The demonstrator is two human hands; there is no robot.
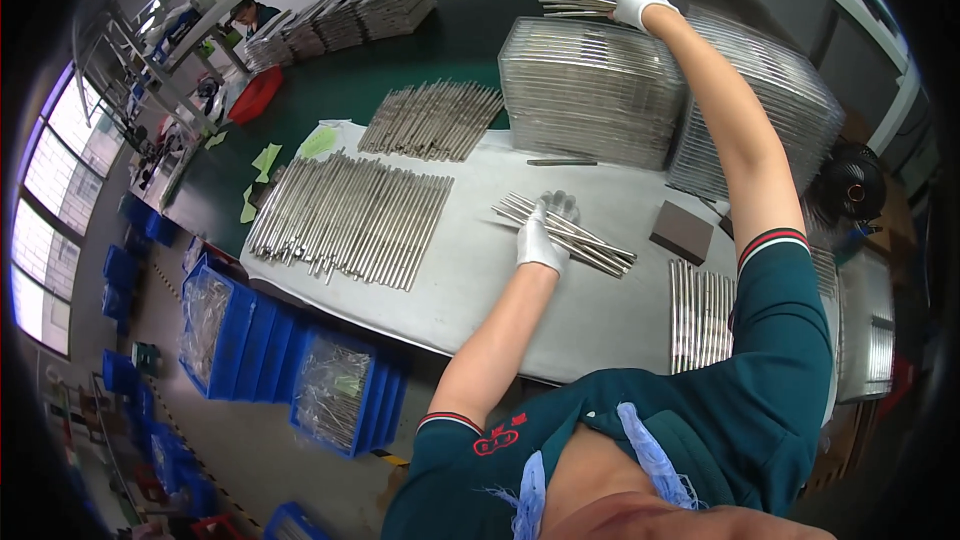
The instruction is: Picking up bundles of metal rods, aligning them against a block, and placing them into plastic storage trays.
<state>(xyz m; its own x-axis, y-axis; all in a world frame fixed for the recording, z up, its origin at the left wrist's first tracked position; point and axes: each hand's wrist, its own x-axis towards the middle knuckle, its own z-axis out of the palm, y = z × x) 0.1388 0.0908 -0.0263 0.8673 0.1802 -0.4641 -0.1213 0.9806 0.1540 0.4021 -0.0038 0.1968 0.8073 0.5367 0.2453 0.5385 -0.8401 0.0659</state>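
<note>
right now the left hand, in a white glove, lies flat and open on a small bundle of thin metal rods that rests on the pale surface, pressing them down near their middle. the right hand, also gloved, is stretched far out and closed around the end of a few more rods, held just above a tall stack of clear trays. a second stack of trays leans just beside the first. to the left on the surface lies a wide row of rods, with another batch behind it. a dark brown block sits near the bundle, and a short row of rods lies by the person's body. blue bins stand on the floor below.
</note>
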